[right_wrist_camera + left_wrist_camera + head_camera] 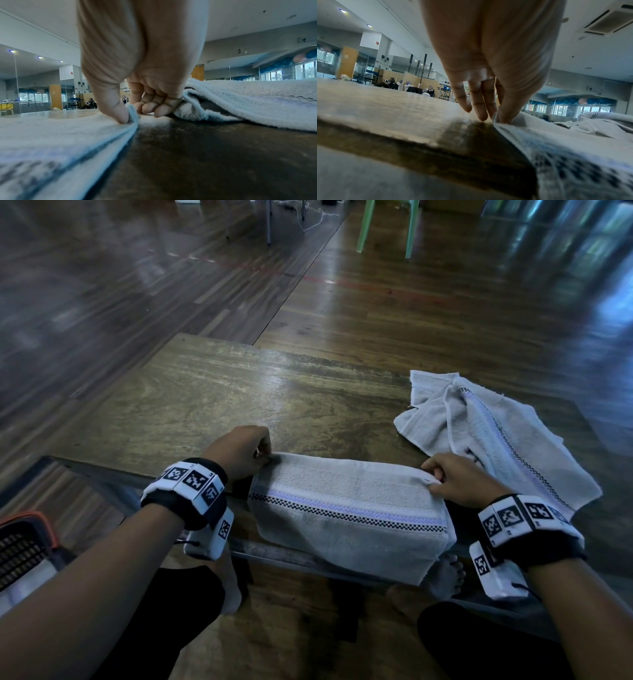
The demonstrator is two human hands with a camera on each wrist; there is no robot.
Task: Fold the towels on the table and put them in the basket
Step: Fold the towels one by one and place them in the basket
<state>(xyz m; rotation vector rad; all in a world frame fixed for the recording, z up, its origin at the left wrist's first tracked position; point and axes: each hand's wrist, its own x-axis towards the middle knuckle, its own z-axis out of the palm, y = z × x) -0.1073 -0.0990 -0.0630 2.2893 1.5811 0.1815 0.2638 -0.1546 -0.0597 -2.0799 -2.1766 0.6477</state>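
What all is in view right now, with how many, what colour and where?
folded towel: one, grey with checked band, near table edge, partly hanging over it
crumpled towel: one, grey, table's right side
table: one, brown wood
basket: one, dark with orange rim, lower left, below table level
chair: one, green, far on the floor
left hand: pinches the folded towel's far left corner
right hand: pinches its far right corner
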